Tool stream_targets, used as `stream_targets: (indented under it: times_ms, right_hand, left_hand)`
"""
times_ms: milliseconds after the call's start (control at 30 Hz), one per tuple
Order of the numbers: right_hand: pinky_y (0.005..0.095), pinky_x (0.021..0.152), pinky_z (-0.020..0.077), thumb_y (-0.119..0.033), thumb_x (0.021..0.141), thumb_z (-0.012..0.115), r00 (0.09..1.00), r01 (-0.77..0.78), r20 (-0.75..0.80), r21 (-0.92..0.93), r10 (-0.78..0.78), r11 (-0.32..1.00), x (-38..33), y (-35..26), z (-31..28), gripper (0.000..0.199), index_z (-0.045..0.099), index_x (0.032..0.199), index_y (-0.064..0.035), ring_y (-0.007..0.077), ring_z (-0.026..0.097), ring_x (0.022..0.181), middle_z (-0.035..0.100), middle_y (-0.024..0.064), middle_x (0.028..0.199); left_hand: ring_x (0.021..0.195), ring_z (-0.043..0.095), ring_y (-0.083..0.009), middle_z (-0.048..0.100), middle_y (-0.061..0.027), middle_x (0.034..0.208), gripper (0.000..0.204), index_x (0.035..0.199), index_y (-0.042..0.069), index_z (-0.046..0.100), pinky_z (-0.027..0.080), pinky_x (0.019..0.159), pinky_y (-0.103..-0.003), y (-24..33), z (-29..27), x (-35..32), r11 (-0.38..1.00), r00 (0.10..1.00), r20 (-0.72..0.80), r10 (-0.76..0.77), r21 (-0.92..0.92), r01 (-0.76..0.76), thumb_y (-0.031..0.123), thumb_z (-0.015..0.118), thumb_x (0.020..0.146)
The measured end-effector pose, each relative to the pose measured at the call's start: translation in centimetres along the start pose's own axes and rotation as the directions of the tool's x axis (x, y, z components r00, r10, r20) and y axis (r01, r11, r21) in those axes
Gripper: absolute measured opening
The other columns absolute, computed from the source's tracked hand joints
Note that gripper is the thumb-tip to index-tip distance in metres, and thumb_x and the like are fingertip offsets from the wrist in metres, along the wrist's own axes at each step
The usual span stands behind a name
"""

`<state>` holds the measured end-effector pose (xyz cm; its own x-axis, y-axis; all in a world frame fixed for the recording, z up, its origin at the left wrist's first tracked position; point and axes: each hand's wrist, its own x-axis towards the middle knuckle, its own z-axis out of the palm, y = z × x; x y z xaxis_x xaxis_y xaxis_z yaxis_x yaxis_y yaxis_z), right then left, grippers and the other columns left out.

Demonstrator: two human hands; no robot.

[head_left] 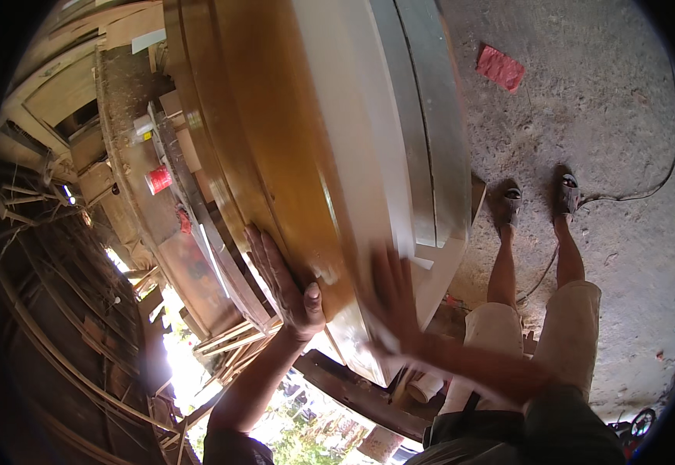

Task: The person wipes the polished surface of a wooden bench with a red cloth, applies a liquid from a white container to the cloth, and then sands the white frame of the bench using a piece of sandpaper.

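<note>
"Concrete floor [624,108] filled the side from one o'clock round to five. Was that where the room to move lay?"

"Yes, past the far edge of the grey board [403,85]. Toward ten o'clock, a dusty bench [128,108] ran close along the other flank."

"And the work itself?"

"The brown board [267,116] stretched from twelve o'clock down the middle, its narrowing near end toward half past five, close to the person's body."

"How were the hands set?"

"The left hand [287,291], at half past seven, lay open on the brown board near its left edge, fingers extended, thumb out to the side, gripping nothing. The right hand [391,302], at five, was blurred but open too, fingers stretched over the pale strip [353,124]. I couldn't tell whether it pressed there or had something thin under the palm."

"What were the surfaces like?"

"Glossy amber-brown with long grooves on one; smooth and shiny on the pale strip, whether from finish or glare I couldn't say. The grey board carried a dark lengthwise seam."

"Farther out?"

"Sandals [568,184] at three o'clock, a cable [632,198] curving beyond them, a crinkled red sheet [500,68] at half past one. A red-and-white can [158,180] sat toward half past nine, and thin wooden strips [233,341] lay at half past seven."
</note>
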<state>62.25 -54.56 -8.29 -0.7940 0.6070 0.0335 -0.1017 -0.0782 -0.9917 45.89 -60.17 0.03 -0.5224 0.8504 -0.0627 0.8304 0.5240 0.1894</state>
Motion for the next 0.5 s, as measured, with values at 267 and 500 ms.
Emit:
stream_targets:
  times_ms: [267, 500]
  right_hand:
    - [0.0597, 0.120, 0.0169, -0.052, 0.100, 0.048, 0.967, 0.185, -0.198, 0.104, -0.162, 0.977, 19.9, -0.2, -8.0, 0.070, 0.045, 0.147, -0.0003, 0.0419, 0.023, 0.151, 0.027, 0.0276, 0.159]
    - [0.0803, 0.094, 0.0325, -0.039, 0.084, 0.068, 0.920, 0.163, 0.379, -0.149, -0.096, 0.975, -16.4, 0.7, 4.2, 0.056, 0.056, 0.121, 0.0013, 0.0596, 0.045, 0.123, 0.043, 0.0383, 0.134]
  left_hand:
    - [0.154, 0.007, -0.0450, 0.008, -0.0304, 0.165, 0.095, 0.159, -0.005, 0.011, 0.006, 0.122, -0.058, -0.2, -0.1, -0.1, 0.999, 0.999, 0.043, 0.033, -0.008, -0.033, 0.068, 0.027, 0.100]
    - [0.154, 0.008, -0.0449, 0.007, -0.0303, 0.165, 0.093, 0.158, -0.006, 0.011, 0.007, 0.122, -0.057, -0.2, -0.1, 0.0, 0.997, 0.997, 0.011, 0.071, -0.043, -0.070, 0.065, 0.027, 0.101]
